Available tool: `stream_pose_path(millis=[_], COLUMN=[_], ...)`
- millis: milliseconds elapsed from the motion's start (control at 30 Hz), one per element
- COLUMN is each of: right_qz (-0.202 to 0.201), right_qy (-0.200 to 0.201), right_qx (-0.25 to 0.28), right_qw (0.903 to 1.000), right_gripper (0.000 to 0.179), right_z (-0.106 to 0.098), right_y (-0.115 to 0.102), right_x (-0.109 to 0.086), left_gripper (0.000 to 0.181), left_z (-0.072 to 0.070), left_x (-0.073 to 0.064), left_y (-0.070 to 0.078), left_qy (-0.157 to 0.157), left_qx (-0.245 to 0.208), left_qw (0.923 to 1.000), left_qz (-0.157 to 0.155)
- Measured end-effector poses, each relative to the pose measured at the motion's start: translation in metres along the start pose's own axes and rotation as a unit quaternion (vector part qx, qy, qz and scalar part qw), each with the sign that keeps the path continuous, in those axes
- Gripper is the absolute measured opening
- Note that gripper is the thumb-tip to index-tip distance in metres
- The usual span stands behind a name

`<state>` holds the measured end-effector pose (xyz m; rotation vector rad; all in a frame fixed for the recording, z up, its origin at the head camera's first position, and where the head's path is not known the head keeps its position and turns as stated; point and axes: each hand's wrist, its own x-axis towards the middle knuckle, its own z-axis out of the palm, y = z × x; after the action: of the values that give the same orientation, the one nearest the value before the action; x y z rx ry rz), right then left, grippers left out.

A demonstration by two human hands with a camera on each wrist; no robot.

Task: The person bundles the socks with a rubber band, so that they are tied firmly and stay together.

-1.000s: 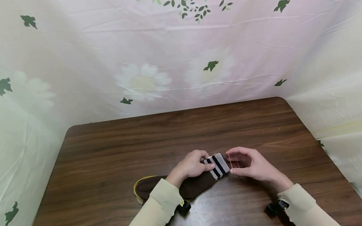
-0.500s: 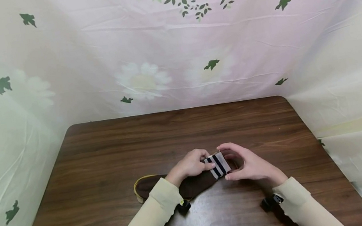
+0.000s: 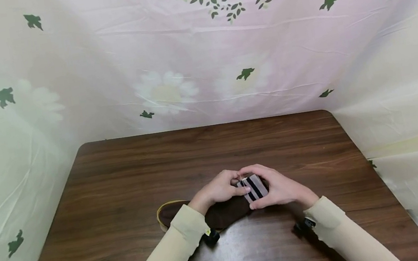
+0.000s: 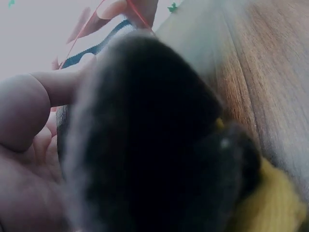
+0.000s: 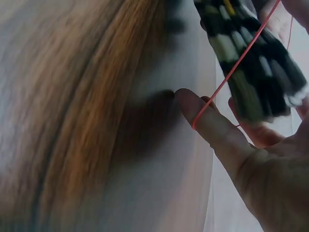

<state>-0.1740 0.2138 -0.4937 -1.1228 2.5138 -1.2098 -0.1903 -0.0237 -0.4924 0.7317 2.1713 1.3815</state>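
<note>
A stack of dark brown socks (image 3: 228,213) with grey-and-black striped cuffs (image 3: 256,187) lies slantwise near the table's middle. Several folded layers show at the cuff end in the right wrist view. My left hand (image 3: 218,188) grips the socks just behind the stripes, thumb on top. A thin red rubber band (image 5: 241,57) is stretched over the fingertips and thumb of my right hand (image 3: 283,185). That hand arches around the cuff end, so the band loops about the striped part. Its fingertips come close to my left fingers at the far side.
The socks lie on a brown wood-grain table (image 3: 118,177). Yellow knit (image 4: 273,198) shows along the socks' lower layer. Small black cameras sit on both wrists, the left camera (image 3: 211,238) near the socks. A printed cloth (image 3: 197,59) hangs around the back and sides.
My right hand has moved left, carrying the stretched rubber band from beyond the cuff end to over the stripes. My left hand has stayed on the socks.
</note>
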Motion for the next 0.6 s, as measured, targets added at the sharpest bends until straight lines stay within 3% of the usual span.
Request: stream_pose_path(millis=[233,600], right_qz=[-0.007,0.041], right_qy=[0.002,0.005], right_qx=[0.025,0.044], right_qw=[0.9997,0.9982], right_gripper=[0.083,0.063], right_z=[0.011,0.009], right_y=[0.002,0.003], right_x=[0.004,0.0], left_gripper=[0.017,0.019], left_z=[0.0,0.0], left_x=[-0.001,0.001], left_y=[-0.002,-0.004], left_qy=[0.005,-0.006], left_qx=[-0.03,-0.027], left_qw=[0.9995,0.9995], left_qz=[-0.002,-0.016])
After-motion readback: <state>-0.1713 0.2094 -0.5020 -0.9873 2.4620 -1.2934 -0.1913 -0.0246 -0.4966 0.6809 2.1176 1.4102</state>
